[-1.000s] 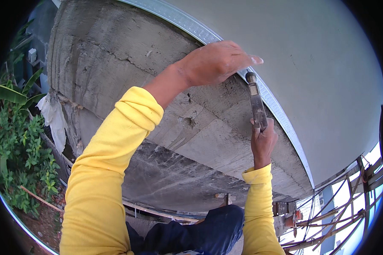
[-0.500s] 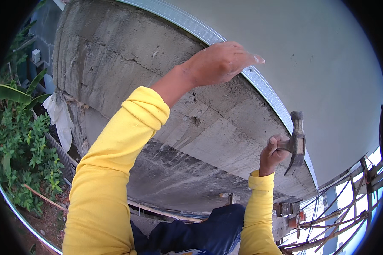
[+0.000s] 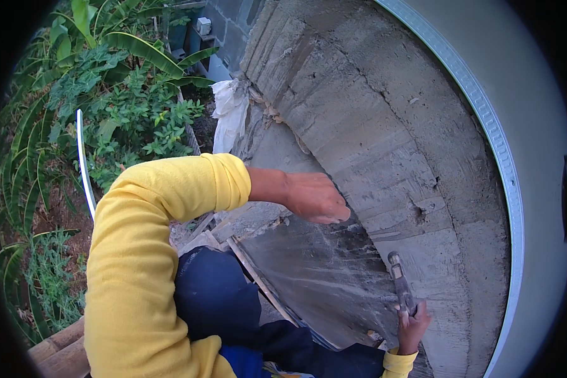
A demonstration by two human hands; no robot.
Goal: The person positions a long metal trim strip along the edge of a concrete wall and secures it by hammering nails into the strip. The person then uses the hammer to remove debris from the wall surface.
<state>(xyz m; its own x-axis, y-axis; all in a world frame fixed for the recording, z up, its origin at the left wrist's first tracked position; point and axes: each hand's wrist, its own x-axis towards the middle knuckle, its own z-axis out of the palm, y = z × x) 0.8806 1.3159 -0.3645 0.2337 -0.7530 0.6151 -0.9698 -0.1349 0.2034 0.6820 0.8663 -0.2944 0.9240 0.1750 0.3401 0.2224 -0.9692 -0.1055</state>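
Observation:
My left hand (image 3: 318, 198) is closed in a fist over the lower edge of the rough grey concrete beam (image 3: 384, 145); whatever its fingers hold, if anything, is hidden. Lower and to the right, my right hand (image 3: 412, 327) grips a claw hammer (image 3: 401, 282), its head pointing up and away in front of the concrete. A perforated metal strip (image 3: 509, 167) runs in a curve along the beam's far edge, bordering a smooth grey wall surface (image 3: 551, 277). Both hands are apart from the strip.
Leafy green plants (image 3: 129, 94) grow at the left, below the work. A torn white sheet (image 3: 230, 113) hangs at the beam's left end. Bamboo poles (image 3: 63, 353) lie at lower left. A wooden board (image 3: 261, 280) runs beside my dark-trousered legs (image 3: 211, 286).
My left hand has left the metal strip and come down to the beam's lower edge. The hammer has dropped lower and turned. My view has swung left, showing more plants.

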